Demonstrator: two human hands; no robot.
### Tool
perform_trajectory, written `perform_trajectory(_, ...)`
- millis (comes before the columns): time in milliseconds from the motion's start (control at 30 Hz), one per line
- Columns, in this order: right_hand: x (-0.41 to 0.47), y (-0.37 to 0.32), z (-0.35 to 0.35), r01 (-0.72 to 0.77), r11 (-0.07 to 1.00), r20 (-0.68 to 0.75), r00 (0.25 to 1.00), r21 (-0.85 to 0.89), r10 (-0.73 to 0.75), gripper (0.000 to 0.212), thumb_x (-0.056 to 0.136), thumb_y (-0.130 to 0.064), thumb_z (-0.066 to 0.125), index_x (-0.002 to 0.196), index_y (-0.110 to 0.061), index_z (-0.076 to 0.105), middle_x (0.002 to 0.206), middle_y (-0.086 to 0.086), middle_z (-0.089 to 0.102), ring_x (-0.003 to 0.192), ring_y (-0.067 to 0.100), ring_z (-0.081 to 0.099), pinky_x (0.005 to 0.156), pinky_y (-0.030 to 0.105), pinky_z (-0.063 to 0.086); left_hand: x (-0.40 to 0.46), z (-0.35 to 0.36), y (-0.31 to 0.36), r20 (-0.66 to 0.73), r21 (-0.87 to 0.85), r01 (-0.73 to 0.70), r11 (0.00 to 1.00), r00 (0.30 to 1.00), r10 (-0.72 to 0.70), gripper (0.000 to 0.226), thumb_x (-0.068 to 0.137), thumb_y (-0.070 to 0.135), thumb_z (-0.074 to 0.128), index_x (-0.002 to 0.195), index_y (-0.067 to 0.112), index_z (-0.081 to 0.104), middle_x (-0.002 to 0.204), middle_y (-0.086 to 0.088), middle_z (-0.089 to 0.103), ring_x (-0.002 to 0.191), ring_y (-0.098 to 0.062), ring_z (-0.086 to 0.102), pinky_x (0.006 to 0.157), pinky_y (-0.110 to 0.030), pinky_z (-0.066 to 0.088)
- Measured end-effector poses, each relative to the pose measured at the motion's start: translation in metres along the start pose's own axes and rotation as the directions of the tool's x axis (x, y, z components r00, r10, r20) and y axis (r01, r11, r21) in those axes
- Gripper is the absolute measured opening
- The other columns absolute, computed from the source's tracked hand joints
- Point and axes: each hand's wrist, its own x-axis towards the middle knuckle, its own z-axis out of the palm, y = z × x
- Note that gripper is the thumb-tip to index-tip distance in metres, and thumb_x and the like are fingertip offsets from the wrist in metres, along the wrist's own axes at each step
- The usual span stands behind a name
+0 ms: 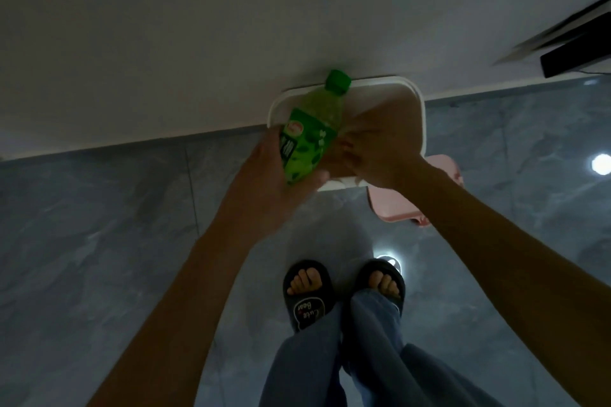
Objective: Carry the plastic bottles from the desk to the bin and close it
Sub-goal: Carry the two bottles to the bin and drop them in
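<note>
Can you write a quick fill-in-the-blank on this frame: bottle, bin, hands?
1. The left hand holds a bottle with a ____ cap.
2. The bottle is held above the white ____, near the right hand.
3. The pink lid lies on the ____ beside the bin.
4. The person wears dark ____ on both feet.

Missing words: green; bin; floor; slippers

Head-worn wide-angle view, facing steeply down, close above bin [417, 99] (against the wall), feet below
</note>
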Motion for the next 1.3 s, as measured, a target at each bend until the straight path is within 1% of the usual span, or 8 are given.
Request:
perform_trajectory(133, -0.056, 0.0, -0.009, 0.066, 0.998, -0.12, 0.991, 0.019, -0.063, 0.036, 0.099, -0.039, 0.047, 0.124, -0.018, 0.064, 0.102, 0.009, 0.073, 0.085, 0.028, 0.071, 0.07, 0.035, 0.057, 0.034, -0.002, 0.027, 0.138, 0.261, -0.06, 0.963, 0.99, 0.025, 0.091, 0.082, 0.06, 0.066, 0.151, 0.018, 0.025, 0.146, -0.012, 0.045, 0.126, -0.033, 0.051, 0.098, -0.049, 0.05)
perform_trajectory(267, -0.071, 0.001, 0.002, 0.085, 0.996, -0.114, 0.99, -0.037, -0.089, 0.032, 0.095, -0.04, 0.052, 0.12, -0.023, 0.062, 0.111, 0.006, 0.071, 0.103, 0.029, 0.064, 0.084, 0.038, 0.056, 0.064, 0.009, 0.038, 0.248, 0.595, -0.197, 0.779, 0.967, 0.055, 0.096, 0.079, 0.065, 0.065, 0.153, 0.021, 0.021, 0.147, -0.015, 0.043, 0.132, -0.039, 0.044, 0.103, -0.05, 0.043)
perform_trajectory(333, -0.071, 0.005, 0.008, 0.074, 0.996, -0.136, 0.988, -0.046, -0.08, 0.03, 0.097, -0.036, 0.051, 0.122, -0.023, 0.061, 0.113, 0.005, 0.07, 0.105, 0.027, 0.063, 0.087, 0.038, 0.055, 0.079, 0.018, 0.037, 0.305, 0.664, -0.246, 0.706, 0.951, 0.044, 0.09, 0.084, 0.054, 0.063, 0.153, 0.018, 0.019, 0.15, -0.016, 0.043, 0.133, -0.04, 0.044, 0.104, -0.052, 0.04)
perform_trajectory(467, -0.07, 0.008, 0.017, 0.053, 0.999, -0.187, 0.981, 0.001, -0.052, 0.027, 0.097, -0.03, 0.056, 0.121, -0.019, 0.062, 0.109, 0.005, 0.071, 0.097, 0.026, 0.066, 0.084, 0.035, 0.052, 0.099, 0.044, 0.024, 0.267, 0.666, -0.24, 0.707, 0.961, 0.074, 0.076, 0.086, 0.034, 0.07, 0.147, 0.015, 0.029, 0.136, -0.016, 0.053, 0.12, -0.036, 0.054, 0.079, -0.041, 0.039)
perform_trajectory(633, -0.066, 0.016, 0.028, 0.081, 0.997, -0.218, 0.972, -0.013, -0.082, 0.03, 0.099, -0.032, 0.053, 0.124, -0.02, 0.063, 0.115, 0.001, 0.071, 0.101, 0.02, 0.064, 0.089, 0.026, 0.045, 0.123, 0.077, -0.001, 0.185, 0.722, -0.209, 0.66, 0.977, 0.106, 0.076, 0.084, 0.025, 0.075, 0.149, 0.013, 0.038, 0.144, -0.016, 0.045, 0.135, -0.037, 0.041, 0.113, -0.049, 0.033)
perform_trajectory(933, -0.064, 0.023, 0.033, 0.15, 0.988, -0.22, 0.963, -0.038, -0.155, 0.033, 0.096, -0.027, 0.06, 0.126, -0.017, 0.064, 0.12, 0.004, 0.071, 0.106, 0.022, 0.066, 0.095, 0.032, 0.048, 0.139, 0.093, -0.024, 0.113, 0.693, -0.15, 0.705, 0.989, 0.1, 0.075, 0.08, 0.009, 0.075, 0.148, 0.015, 0.043, 0.141, -0.013, 0.053, 0.133, -0.035, 0.048, 0.109, -0.048, 0.045)
perform_trajectory(1167, -0.083, 0.014, 0.023, 0.107, 0.993, -0.209, 0.971, -0.058, -0.117, 0.051, 0.092, -0.014, 0.063, 0.142, -0.013, 0.049, 0.143, 0.007, 0.055, 0.128, 0.024, 0.053, 0.105, 0.036, 0.046, 0.078, 0.061, 0.012, 0.026, 0.544, -0.149, 0.826, 0.987, 0.161, 0.035, 0.093, 0.017, 0.058, 0.128, 0.015, 0.061, 0.123, -0.01, 0.065, 0.114, -0.03, 0.06, 0.085, -0.044, 0.051)
perform_trajectory(1300, -0.135, -0.004, -0.001, 0.028, 0.995, -0.164, 0.986, 0.096, -0.012, 0.047, 0.096, -0.02, 0.057, 0.142, -0.016, 0.048, 0.139, 0.008, 0.057, 0.124, 0.024, 0.057, 0.1, 0.036, 0.051, -0.002, 0.033, 0.044, -0.018, 0.383, -0.129, 0.915, 0.989, 0.147, 0.023, 0.096, 0.024, 0.054, 0.115, 0.023, 0.066, 0.104, 0.001, 0.069, 0.089, -0.017, 0.063, 0.069, -0.037, 0.054)
